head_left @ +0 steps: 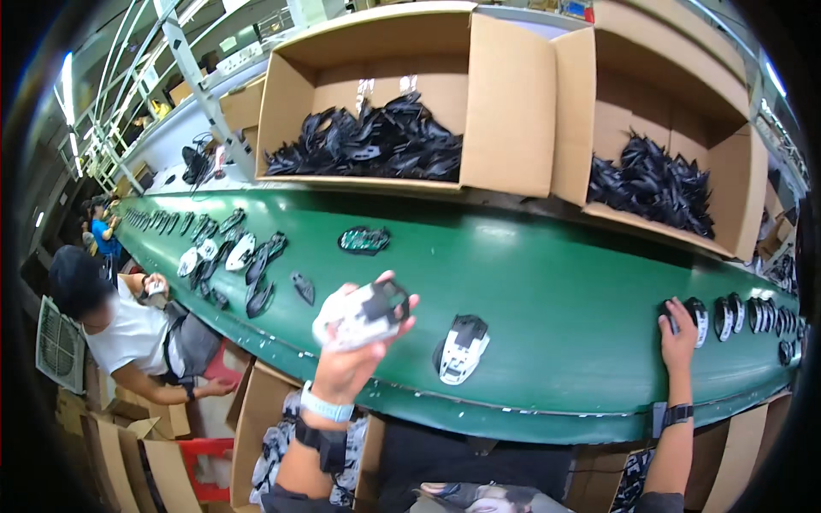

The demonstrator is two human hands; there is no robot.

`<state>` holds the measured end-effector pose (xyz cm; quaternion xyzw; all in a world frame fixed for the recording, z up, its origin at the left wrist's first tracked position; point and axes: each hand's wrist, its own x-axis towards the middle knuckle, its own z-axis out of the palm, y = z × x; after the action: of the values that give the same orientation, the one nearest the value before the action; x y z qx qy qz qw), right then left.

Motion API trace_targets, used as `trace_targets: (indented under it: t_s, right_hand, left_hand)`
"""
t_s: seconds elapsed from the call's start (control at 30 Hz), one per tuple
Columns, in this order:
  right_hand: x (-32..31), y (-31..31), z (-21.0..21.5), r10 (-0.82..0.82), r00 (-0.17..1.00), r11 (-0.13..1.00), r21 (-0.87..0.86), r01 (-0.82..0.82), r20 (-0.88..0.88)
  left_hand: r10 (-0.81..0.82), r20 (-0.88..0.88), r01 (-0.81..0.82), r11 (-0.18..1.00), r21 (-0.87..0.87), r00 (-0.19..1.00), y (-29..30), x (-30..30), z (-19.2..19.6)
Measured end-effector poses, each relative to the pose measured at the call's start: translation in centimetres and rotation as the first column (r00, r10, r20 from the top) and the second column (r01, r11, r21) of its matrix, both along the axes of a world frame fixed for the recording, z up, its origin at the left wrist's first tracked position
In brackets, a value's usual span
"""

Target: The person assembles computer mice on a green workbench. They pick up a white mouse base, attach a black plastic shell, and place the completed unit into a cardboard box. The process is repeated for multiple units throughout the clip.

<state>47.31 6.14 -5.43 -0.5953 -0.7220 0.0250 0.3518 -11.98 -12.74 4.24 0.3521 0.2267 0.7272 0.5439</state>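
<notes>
My left hand (363, 329) is raised above the green conveyor belt (547, 342), its fingers wrapped round a partly assembled white and black computer mouse (368, 315). Far to the right, my right hand (680, 335) reaches down to the belt, with its fingers closed over a dark mouse part (669, 316) that they largely cover. Beside it stands the end of a row of white and black mice (725, 316). Between my hands lies a separate white and black mouse (463, 349). A dark mouse base with a green circuit board (364, 240) rests farther back.
Two cardboard boxes of black plastic parts (376, 141) (654, 184) stand behind the belt. Mouse shells (242, 252) and a small dark piece (303, 288) lie to the left. A co-worker (145, 329) sits at the left edge. An open box (282, 410) stands below the front edge.
</notes>
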Motion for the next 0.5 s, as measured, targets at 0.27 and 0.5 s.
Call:
trace_targets:
  t_s: [0.27, 0.5]
  right_hand:
    - [-1.4, -0.8, 1.6, -0.03, 0.997, 0.999, -0.044, 0.027, -0.077]
    - [-13.6, -1.0, 11.1, 0.019, 0.951, 0.951, 0.287, -0.112, 0.309]
  left_hand:
    - [-0.348, -0.216, 0.338, 0.937, -0.083, 0.912, 15.5, 0.5, -3.1]
    - [-0.421, 0.105, 0.433, 0.891, -0.136, 0.901, 19.8, 0.6, -9.5]
